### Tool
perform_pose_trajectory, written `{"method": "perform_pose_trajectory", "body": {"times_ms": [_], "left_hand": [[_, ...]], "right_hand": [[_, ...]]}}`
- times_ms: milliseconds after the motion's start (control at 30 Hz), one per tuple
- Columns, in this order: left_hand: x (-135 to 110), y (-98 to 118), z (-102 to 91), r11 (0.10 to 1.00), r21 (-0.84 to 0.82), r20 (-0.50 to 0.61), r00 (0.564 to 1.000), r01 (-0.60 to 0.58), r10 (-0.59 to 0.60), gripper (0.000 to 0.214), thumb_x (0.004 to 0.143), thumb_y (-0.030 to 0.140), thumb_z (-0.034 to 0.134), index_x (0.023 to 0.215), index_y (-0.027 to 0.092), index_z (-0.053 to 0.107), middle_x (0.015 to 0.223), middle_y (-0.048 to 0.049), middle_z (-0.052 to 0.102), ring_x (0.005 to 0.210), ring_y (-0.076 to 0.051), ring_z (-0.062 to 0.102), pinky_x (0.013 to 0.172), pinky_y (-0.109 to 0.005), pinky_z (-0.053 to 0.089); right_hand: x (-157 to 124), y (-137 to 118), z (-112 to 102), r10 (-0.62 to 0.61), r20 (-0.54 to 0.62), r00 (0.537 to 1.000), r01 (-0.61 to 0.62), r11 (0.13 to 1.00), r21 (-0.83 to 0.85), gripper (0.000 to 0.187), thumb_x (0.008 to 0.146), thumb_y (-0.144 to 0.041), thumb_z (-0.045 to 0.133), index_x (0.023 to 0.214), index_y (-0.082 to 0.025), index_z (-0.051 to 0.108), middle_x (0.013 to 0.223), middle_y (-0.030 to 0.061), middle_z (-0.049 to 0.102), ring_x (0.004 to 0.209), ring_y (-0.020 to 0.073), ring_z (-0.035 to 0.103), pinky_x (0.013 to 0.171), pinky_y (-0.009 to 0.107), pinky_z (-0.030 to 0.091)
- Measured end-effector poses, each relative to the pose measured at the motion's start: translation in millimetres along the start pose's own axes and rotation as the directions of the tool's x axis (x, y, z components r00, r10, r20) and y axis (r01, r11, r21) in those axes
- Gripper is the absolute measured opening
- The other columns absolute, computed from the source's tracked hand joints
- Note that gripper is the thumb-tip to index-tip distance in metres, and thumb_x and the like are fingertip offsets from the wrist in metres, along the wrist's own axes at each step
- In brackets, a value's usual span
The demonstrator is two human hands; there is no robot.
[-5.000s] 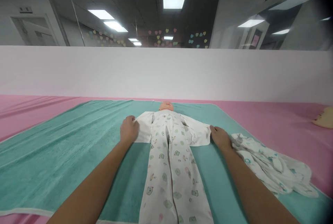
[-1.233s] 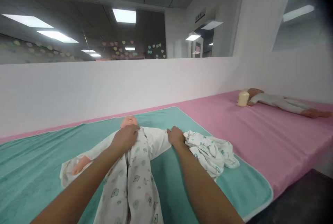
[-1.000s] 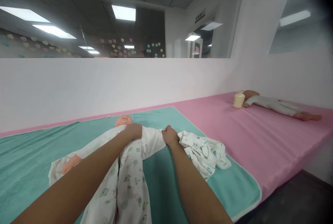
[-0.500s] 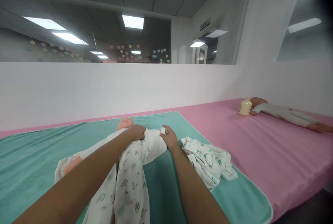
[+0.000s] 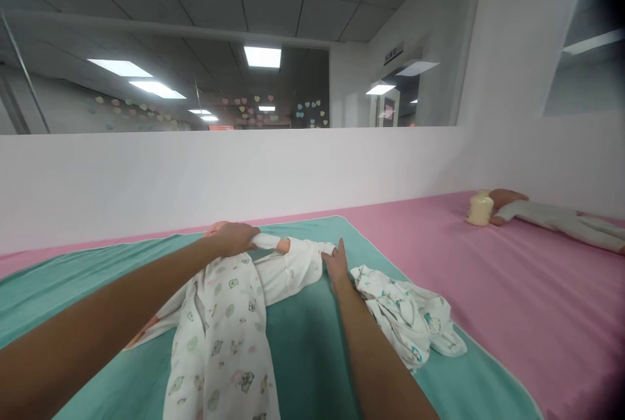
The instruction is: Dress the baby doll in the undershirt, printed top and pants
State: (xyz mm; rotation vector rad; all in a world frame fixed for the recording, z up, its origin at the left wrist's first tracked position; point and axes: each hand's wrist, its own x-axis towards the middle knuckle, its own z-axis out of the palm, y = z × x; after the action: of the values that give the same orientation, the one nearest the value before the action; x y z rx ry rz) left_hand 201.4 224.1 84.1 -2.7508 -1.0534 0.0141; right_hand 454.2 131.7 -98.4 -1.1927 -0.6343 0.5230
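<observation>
A baby doll (image 5: 213, 230) lies on the green sheet, its head mostly hidden behind my left hand (image 5: 237, 239). That hand is closed around the doll's upper arm. From it the white-sleeved forearm extends right, and the small doll hand (image 5: 283, 246) shows at the opening of a white garment sleeve (image 5: 294, 270). My right hand (image 5: 336, 264) pinches the far end of this sleeve, with the index finger pointing up. The garment's printed front (image 5: 229, 342) spreads toward me, over part of the doll.
A crumpled white printed cloth (image 5: 405, 312) lies right of my right forearm on the green sheet (image 5: 312, 355). Beyond, on the pink mattress (image 5: 415, 231), are a cream bottle (image 5: 480, 208) and another doll in pale clothes (image 5: 551, 215). A white wall (image 5: 293, 172) stands behind.
My left hand has shifted left toward the doll's head, and the doll's forearm and hand now show. My right hand has moved right, stretching the sleeve. The view has tilted up slightly.
</observation>
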Motion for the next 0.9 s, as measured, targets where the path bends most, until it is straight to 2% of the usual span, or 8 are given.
{"method": "perform_pose_trajectory", "body": {"times_ms": [167,300,400,533,633,733,800,900], "left_hand": [[-12.1,-15.4,-0.4,1.000,0.025,-0.040,0.999,-0.003,0.004,0.036,0.079,0.049,0.041,0.102,0.026,0.057,0.098,-0.0059,0.065,0.087,-0.024,0.059,0.075,-0.036,0.042],[-13.6,-7.9,3.2,1.000,0.024,-0.026,1.000,-0.013,0.013,0.036,0.082,0.049,0.038,0.103,0.026,0.056,0.097,-0.0058,0.065,0.086,-0.024,0.059,0.075,-0.037,0.042],[-6.1,9.6,12.9,0.998,0.034,0.033,0.998,-0.048,0.046,0.029,0.082,0.043,0.041,0.095,0.024,0.057,0.090,-0.0069,0.065,0.080,-0.023,0.060,0.073,-0.038,0.043],[9.4,40.5,38.2,0.998,0.016,0.084,0.995,-0.061,0.059,0.021,0.075,0.036,0.053,0.086,0.019,0.061,0.085,-0.0102,0.065,0.078,-0.027,0.060,0.071,-0.040,0.044],[13.8,62.5,55.9,0.998,-0.034,0.073,0.996,-0.052,0.054,0.026,0.071,0.034,0.058,0.091,0.019,0.062,0.093,-0.0123,0.064,0.085,-0.029,0.060,0.074,-0.041,0.045],[6.7,82.0,64.5,0.990,-0.132,0.014,0.999,-0.050,0.052,0.041,0.075,0.043,0.052,0.111,0.023,0.057,0.109,-0.0101,0.061,0.098,-0.028,0.057,0.081,-0.039,0.043],[-4.7,92.6,65.4,0.979,-0.200,-0.034,0.999,-0.042,0.036,0.044,0.080,0.046,0.045,0.118,0.025,0.052,0.115,-0.0077,0.059,0.103,-0.025,0.055,0.083,-0.035,0.043],[-32.8,97.3,63.5,0.947,-0.321,-0.151,0.987,0.000,-0.051,0.030,0.083,0.034,0.040,0.106,0.023,0.057,0.107,-0.0068,0.062,0.098,-0.022,0.057,0.079,-0.031,0.044]], "right_hand": [[7.6,8.5,0.1,0.018,-0.037,0.999,-0.020,0.999,-0.050,0.102,0.064,-0.031,0.062,0.144,-0.026,-0.001,0.146,0.0088,0.026,0.132,0.0241,0.030,0.094,0.036,0.044],[7.8,7.7,2.2,0.023,-0.040,0.999,-0.027,0.995,-0.093,0.099,0.066,-0.033,0.059,0.145,-0.021,0.000,0.144,0.0122,0.030,0.130,0.0248,0.034,0.095,0.036,0.043],[3.7,1.6,6.3,-0.015,-0.002,1.000,0.014,0.988,-0.153,0.082,0.065,-0.035,0.060,0.140,-0.021,0.028,0.137,0.0095,0.042,0.126,0.0264,0.039,0.095,0.037,0.041],[-2.9,-9.1,7.7,-0.082,0.015,0.996,0.084,0.968,-0.236,0.050,0.071,-0.041,0.054,0.116,-0.020,0.057,0.114,0.0067,0.060,0.108,0.0249,0.054,0.090,0.037,0.043],[-10.6,-18.4,5.2,-0.135,-0.047,0.990,0.114,0.942,-0.315,0.034,0.078,-0.040,0.044,0.099,-0.020,0.062,0.104,0.0083,0.062,0.100,0.0244,0.056,0.089,0.037,0.041],[-25.8,-29.8,11.0,-0.242,-0.128,0.962,0.170,0.895,-0.413,0.030,0.080,-0.034,0.040,0.098,-0.020,0.059,0.113,0.0122,0.053,0.108,0.0269,0.048,0.095,0.041,0.034],[-41.7,-36.8,24.7,-0.373,-0.048,0.926,0.305,0.819,-0.485,0.027,0.080,-0.030,0.041,0.098,-0.019,0.058,0.115,0.0126,0.050,0.109,0.0265,0.045,0.097,0.041,0.031],[-73.0,-40.8,58.2,-0.439,0.294,0.849,0.526,0.761,-0.380,0.023,0.084,-0.029,0.038,0.094,-0.021,0.058,0.099,0.0082,0.056,0.096,0.0217,0.051,0.090,0.037,0.037]]}}
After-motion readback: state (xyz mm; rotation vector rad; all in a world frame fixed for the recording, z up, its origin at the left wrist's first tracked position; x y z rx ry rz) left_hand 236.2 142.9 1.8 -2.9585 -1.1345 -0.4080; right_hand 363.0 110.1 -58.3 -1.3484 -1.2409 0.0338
